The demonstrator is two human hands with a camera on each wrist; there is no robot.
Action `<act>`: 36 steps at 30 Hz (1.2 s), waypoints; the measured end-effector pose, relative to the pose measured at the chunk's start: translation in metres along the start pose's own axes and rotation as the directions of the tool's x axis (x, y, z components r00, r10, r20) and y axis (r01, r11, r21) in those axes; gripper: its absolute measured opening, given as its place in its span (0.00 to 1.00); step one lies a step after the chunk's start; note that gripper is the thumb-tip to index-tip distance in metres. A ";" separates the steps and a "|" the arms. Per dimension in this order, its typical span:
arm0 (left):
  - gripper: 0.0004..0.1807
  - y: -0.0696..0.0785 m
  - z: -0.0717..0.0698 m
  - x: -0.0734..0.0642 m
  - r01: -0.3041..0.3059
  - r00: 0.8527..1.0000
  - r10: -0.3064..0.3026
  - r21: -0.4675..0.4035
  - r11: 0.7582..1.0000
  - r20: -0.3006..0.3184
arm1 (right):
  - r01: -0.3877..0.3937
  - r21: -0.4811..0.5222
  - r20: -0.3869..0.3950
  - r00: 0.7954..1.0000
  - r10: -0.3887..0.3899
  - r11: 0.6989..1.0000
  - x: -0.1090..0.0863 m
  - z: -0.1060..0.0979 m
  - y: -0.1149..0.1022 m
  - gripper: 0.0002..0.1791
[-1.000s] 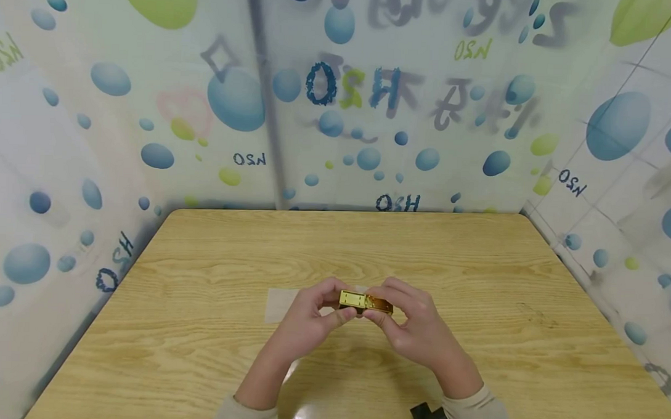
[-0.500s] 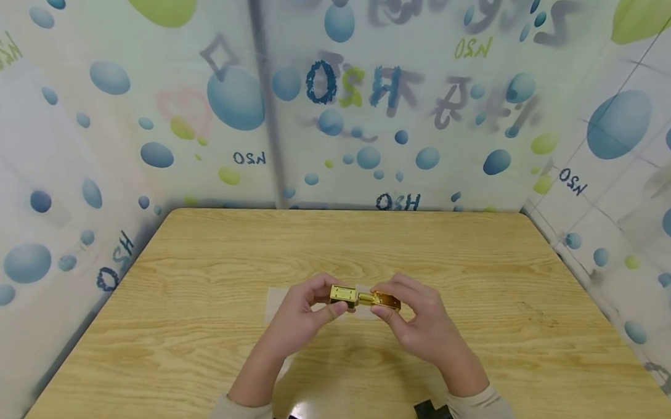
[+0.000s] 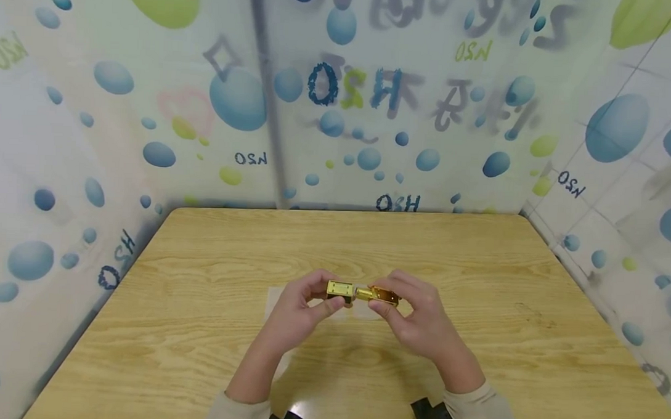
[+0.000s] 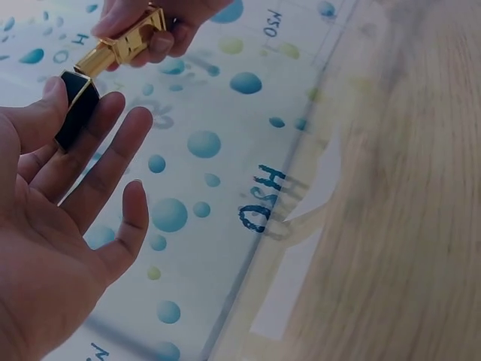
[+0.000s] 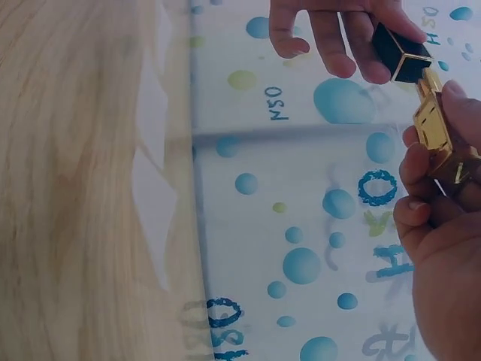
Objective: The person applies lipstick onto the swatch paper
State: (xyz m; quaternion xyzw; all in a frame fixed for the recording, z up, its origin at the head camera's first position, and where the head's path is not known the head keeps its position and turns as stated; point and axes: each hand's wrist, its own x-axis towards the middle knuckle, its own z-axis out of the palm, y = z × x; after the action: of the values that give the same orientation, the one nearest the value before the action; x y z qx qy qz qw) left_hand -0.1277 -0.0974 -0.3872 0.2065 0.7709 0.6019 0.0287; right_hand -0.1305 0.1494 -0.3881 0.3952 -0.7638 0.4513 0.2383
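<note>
Above the table, my left hand [image 3: 301,307] pinches the black lipstick cap [image 4: 77,109] with gold edging between thumb and fingers; the other fingers are spread in the left wrist view. My right hand [image 3: 423,314] grips the gold lipstick tube [image 5: 434,124], thumb on one side and fingers curled behind. A narrower gold inner tube [image 3: 364,294] sticks out of it towards the cap. The inner tube's tip is right at the cap's end; whether they touch I cannot tell. Part of the gold tube is hidden by the right fingers.
Pale, thin sheets [image 4: 289,286] lie flat on the wooden table [image 3: 212,254] under the hands. Black wrist devices [image 3: 434,415] show at both sleeves. A printed curtain [image 3: 425,194] with blue and green spots stands behind the table and along both sides.
The black cap and the gold tube were close together; they moved apart, exposing the inner tube. Over the last half second both hands shifted slightly left and away from the body.
</note>
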 end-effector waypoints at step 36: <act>0.15 0.025 -0.064 -0.011 0.102 0.957 -0.042 0.199 0.975 -0.286 | -0.334 -0.127 -0.072 0.942 0.327 0.934 0.006 -0.021 -0.008 0.15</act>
State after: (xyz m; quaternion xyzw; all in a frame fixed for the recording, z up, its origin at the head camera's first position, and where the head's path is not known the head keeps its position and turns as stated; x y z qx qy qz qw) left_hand -0.1297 -0.1556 -0.3487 0.0928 0.8338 0.5382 -0.0811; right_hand -0.1272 0.1635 -0.3695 0.2325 -0.8424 0.4409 0.2049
